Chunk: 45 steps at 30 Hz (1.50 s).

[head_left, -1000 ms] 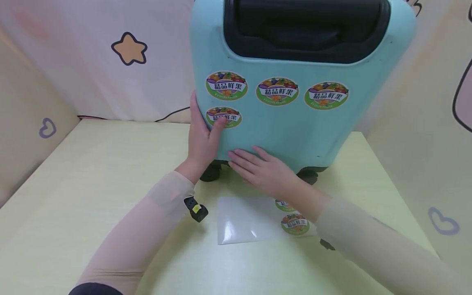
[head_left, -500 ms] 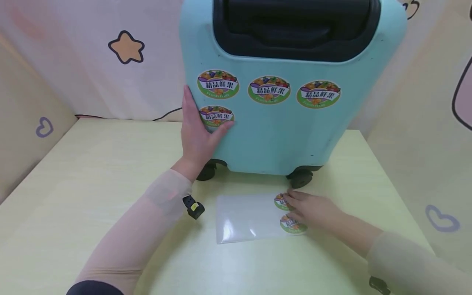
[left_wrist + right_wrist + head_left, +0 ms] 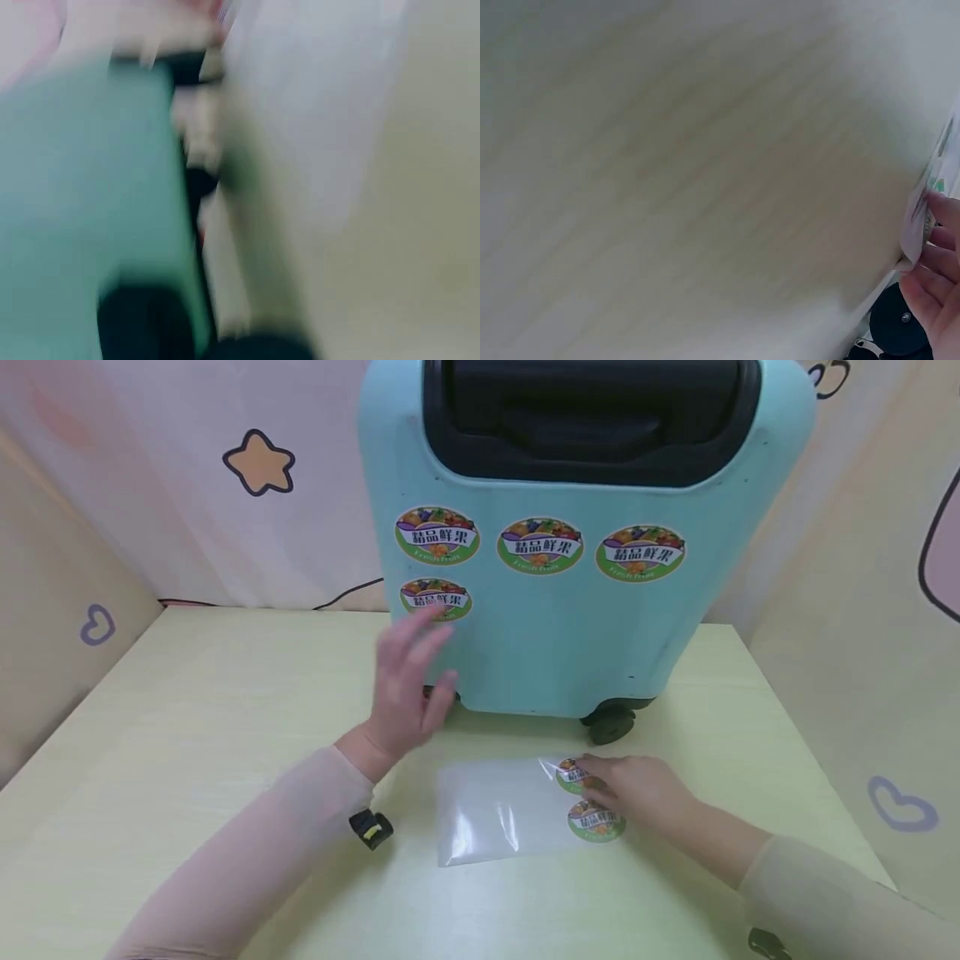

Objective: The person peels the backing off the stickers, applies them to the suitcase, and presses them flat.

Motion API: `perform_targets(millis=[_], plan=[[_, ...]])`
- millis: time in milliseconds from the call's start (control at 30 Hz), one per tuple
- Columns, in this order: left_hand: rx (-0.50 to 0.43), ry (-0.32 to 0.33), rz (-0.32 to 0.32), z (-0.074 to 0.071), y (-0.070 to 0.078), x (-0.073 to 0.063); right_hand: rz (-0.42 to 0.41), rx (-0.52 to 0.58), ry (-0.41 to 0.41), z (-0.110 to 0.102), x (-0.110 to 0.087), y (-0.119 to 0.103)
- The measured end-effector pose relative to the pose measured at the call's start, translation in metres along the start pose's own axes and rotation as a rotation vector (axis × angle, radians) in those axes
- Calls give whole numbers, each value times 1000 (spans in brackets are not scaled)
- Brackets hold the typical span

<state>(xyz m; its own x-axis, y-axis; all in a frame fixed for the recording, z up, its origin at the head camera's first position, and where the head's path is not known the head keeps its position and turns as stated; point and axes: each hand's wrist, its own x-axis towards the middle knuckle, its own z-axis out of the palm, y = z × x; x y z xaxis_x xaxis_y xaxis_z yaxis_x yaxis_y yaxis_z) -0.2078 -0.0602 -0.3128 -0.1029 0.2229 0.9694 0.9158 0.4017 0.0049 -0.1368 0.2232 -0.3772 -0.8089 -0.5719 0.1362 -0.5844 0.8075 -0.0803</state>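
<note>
A light blue suitcase (image 3: 540, 652) stands upright on the table. Three oval fruit stickers (image 3: 540, 545) run in a row across its face, and another sticker (image 3: 427, 588) sits below the left one. My left hand (image 3: 401, 693), fingers loosely spread and blurred, hovers in front of the suitcase's lower left corner, holding nothing. My right hand (image 3: 637, 789) pinches the right edge of a clear sticker sheet (image 3: 487, 810) between thumb and fingers; the right wrist view shows that sheet edge (image 3: 913, 229) bent up. Two oval stickers (image 3: 596, 822) are on the sheet, the upper partly behind the fingers.
Black wheels (image 3: 611, 723) under the suitcase rest on the pale table (image 3: 225, 735). Its black recessed handle panel (image 3: 585, 435) is at the top. Patterned walls (image 3: 322, 527) close in the back and both sides, with a dark cable (image 3: 348, 593) along the back.
My right hand has gone from the suitcase's lower face down to the sticker sheet and taken its right edge. My left hand has let go of the suitcase's left side and moved down.
</note>
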Motion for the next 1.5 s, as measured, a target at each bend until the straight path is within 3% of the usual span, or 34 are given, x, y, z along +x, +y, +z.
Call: perform_targets(millis=[33, 67, 100, 133, 200, 233, 300, 367, 400, 600, 700, 800, 1000, 1233, 1400, 1500], plan=[[-24, -118, 41, 2, 11, -4, -1, -10, 13, 0, 0, 0], [-58, -278, 48, 6, 22, -8, -1, -15, 24, 0, 1, 0], [-96, -469, 13, 10, 31, -13, -3, -19, 38, 0, 1, -1], [-131, -662, -65, 14, 40, -17, -3, -18, 56, 0, 1, -1], [-161, -986, -322, 25, 51, -26, -13, -9, 91, -1, 3, -3], [-168, -1104, -467, 30, 54, -30, -22, -2, 109, -1, 3, -4], [-202, -1225, -713, 39, 54, -36, -53, 18, 154, -3, 5, -8], [-269, -1253, -880, 45, 50, -39, -108, 27, 208, -4, 7, -12], [-305, -1267, -928, 46, 48, -40, -142, 31, 239, -5, 9, -14], [-559, -1273, -1038, 42, 35, -40, -336, 46, 446, -6, 15, -23], [-694, -1217, -1126, 39, 34, -39, -333, 90, 470, -8, 15, -29], [-769, -1152, -1171, 36, 37, -37, -244, 162, 437, -10, 13, -34], [-801, -1099, -1067, 35, 43, -32, -28, 411, 316, -12, 9, -37], [-762, -1178, -902, 35, 41, -27, 21, 538, 249, -14, 7, -34], [-597, -1300, -801, 37, 34, -27, 107, 606, 188, -17, 5, -27], [-461, -1336, -812, 40, 31, -28, 170, 645, 148, -20, 3, -22]])
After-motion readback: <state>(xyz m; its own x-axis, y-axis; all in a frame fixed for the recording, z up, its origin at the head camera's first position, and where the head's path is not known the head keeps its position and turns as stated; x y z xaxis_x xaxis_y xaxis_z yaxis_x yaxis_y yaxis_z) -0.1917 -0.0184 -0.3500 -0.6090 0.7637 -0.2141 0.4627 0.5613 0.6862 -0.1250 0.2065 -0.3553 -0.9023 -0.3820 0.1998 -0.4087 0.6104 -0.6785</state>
